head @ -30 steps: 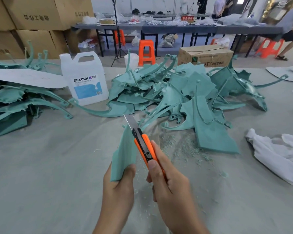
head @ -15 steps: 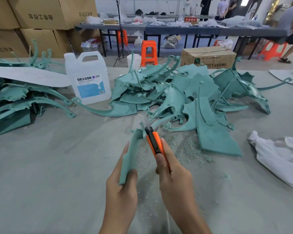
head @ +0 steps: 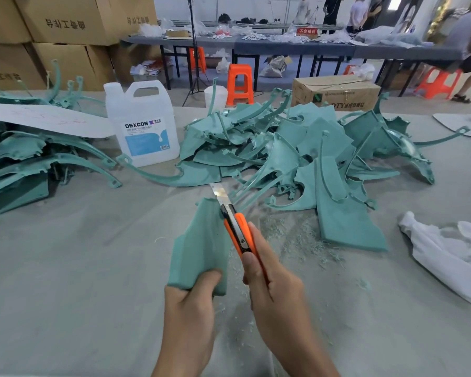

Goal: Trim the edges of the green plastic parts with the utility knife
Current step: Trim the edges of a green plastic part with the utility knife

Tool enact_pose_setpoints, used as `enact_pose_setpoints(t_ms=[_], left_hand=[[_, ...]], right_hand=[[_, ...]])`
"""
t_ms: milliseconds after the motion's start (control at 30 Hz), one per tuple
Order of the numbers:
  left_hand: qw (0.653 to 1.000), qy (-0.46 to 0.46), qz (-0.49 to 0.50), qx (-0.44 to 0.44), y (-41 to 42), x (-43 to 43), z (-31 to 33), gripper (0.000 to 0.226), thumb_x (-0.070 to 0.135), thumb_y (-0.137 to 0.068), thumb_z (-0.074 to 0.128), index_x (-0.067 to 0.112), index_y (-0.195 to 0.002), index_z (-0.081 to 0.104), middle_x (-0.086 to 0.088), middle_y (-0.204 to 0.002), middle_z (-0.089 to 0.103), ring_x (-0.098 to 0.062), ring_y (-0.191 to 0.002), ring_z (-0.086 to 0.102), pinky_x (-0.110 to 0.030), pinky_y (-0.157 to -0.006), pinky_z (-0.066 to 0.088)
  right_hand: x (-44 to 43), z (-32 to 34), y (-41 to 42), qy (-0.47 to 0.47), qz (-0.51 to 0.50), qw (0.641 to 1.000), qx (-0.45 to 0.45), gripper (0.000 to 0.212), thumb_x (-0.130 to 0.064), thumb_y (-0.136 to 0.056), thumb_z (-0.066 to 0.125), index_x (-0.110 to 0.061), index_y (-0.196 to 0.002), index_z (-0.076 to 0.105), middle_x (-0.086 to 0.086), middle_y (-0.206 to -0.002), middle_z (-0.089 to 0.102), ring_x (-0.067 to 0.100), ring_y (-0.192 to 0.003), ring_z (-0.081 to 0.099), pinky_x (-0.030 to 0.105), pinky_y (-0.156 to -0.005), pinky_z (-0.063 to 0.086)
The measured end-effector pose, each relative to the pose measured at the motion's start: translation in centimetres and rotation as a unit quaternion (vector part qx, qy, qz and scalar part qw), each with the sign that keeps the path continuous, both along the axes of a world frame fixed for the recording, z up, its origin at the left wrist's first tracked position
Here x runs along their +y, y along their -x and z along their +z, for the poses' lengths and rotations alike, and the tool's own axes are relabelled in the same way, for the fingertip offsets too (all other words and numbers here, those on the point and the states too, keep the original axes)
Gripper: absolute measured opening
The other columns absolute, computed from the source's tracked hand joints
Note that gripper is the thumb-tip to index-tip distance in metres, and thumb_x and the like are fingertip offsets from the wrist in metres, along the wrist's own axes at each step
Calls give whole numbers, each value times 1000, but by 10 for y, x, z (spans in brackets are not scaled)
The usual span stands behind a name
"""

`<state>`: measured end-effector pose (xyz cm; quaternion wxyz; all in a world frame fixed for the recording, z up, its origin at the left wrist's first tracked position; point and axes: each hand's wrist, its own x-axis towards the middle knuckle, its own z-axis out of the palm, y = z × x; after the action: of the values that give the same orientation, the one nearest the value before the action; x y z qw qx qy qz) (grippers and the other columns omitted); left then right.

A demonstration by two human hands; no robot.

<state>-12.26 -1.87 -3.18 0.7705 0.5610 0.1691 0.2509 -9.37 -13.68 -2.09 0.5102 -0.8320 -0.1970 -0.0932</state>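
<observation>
My left hand (head: 191,303) grips the lower end of a flat green plastic part (head: 199,246), held up over the table with its broad face toward me. My right hand (head: 275,292) holds an orange utility knife (head: 235,227), thumb along the handle. The bare steel blade points up and away and lies against the part's right edge near its top corner. A big heap of green plastic parts (head: 291,148) lies just beyond. Another stack of green parts (head: 25,164) sits at the far left.
A white DEXCON jug (head: 142,123) stands behind, left of the heap. Green shavings (head: 305,240) litter the grey table (head: 65,281) in front of the heap. White cloth (head: 452,254) lies at the right. A white sheet (head: 38,119) rests on the left stack. Cardboard boxes and orange stools stand beyond.
The green part turned from edge-on to face-on in my left hand. The knife moved back up along its right edge, and the blade shows again near the top corner.
</observation>
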Motion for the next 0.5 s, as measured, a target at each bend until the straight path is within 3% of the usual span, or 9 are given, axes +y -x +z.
enact_pose_setpoints(t_ms=[133, 300, 400, 500], left_hand=[[1000, 9, 4, 10, 1, 0, -4, 28, 18, -70, 68, 36, -89, 77, 9, -81, 72, -11, -78, 64, -41, -77, 49], [999, 10, 12, 28, 0, 3, -9, 20, 36, -63, 70, 37, -82, 75, 8, -79, 67, -17, -80, 61, -41, -75, 49], [1000, -1, -5, 13, 1, 2, -6, 24, 26, -68, 69, 35, -90, 76, 8, -83, 71, -16, -82, 62, -39, -74, 51], [1000, -11, -9, 22, 3, 1, 0, 21, 21, -72, 65, 36, -83, 75, 9, -77, 65, -15, -77, 57, -38, -72, 47]], right_hand=[[-2, -2, -6, -6, -11, 1000, 9, 45, -61, -91, 35, -87, -125, 21, -38, -77, 59, -5, -62, 58, 8, -59, 38], [-2, -5, -1, -34, 6, 999, 7, 41, -62, -99, 35, -72, -139, 32, -26, -78, 63, 4, -59, 59, 16, -60, 44], [-6, -4, -5, -8, 5, 1000, 15, 44, -64, -95, 32, -74, -138, 27, -26, -76, 62, 3, -60, 59, 14, -58, 42], [-11, -3, -9, 3, 4, 999, 34, 46, -65, -91, 32, -77, -135, 25, -21, -79, 64, 6, -59, 58, 23, -58, 47]])
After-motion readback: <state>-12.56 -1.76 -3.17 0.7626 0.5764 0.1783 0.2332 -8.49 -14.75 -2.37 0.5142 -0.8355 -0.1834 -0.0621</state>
